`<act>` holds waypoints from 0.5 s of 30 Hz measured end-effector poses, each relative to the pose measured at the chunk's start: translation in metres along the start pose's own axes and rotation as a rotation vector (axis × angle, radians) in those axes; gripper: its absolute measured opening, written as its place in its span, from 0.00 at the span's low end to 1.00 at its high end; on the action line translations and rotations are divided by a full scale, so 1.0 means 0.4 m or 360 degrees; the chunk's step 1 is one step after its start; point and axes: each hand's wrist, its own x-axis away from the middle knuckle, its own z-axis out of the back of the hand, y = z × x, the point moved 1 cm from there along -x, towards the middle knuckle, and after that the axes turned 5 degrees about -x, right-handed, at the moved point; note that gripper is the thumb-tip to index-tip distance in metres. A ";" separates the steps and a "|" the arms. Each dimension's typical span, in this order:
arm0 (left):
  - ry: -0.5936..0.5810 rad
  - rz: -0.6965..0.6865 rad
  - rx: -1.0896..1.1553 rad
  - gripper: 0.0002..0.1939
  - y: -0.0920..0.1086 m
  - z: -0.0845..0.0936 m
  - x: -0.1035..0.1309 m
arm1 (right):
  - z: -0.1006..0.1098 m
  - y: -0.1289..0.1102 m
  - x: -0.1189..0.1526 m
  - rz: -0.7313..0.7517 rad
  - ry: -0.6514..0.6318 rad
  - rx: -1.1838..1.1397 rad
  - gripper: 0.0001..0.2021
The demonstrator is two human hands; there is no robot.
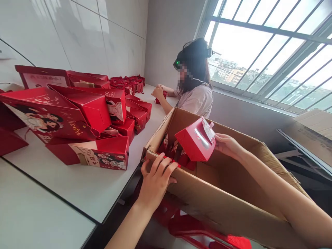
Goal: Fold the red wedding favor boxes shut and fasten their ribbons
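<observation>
My right hand [228, 144] pinches a red gift box [192, 141] by its side and holds it tilted above the open cardboard box [228, 205]. The gift box has a printed label and a small ribbon tab at its edge. Hooked over the near left rim of the cardboard box, the fingers of my left hand [157, 178] grip the board. Inside, at the left end, lie more red gift boxes [172, 147], partly hidden by the held one and by the rim.
Stacked red printed gift boxes [95, 110] fill the left of the white table [109, 185]. Smaller red boxes [128, 83] stand along the wall. A co-worker [198, 86] in a headset handles a small red box at the far end. A red stool [197, 230] is underneath; flattened cardboard [313, 128] lies right.
</observation>
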 end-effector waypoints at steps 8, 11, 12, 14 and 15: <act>-0.0063 -0.0014 -0.0033 0.20 0.000 -0.001 0.001 | 0.198 0.062 -0.040 -0.0550 0.0504 0.0942 0.08; -0.0075 -0.0015 -0.0051 0.19 -0.001 -0.001 0.002 | 0.212 0.136 -0.050 -0.0834 0.0545 0.1106 0.10; -0.0079 -0.0015 -0.0049 0.19 -0.002 -0.002 0.003 | 0.208 0.162 -0.051 -0.0901 0.0551 0.1113 0.11; -0.0069 -0.0006 -0.0033 0.19 -0.001 -0.003 0.003 | 0.185 0.219 -0.049 -0.0987 0.0547 0.1066 0.11; -0.0062 -0.0002 -0.0024 0.19 0.000 -0.003 0.003 | 0.167 0.249 -0.048 -0.1004 0.0532 0.1016 0.12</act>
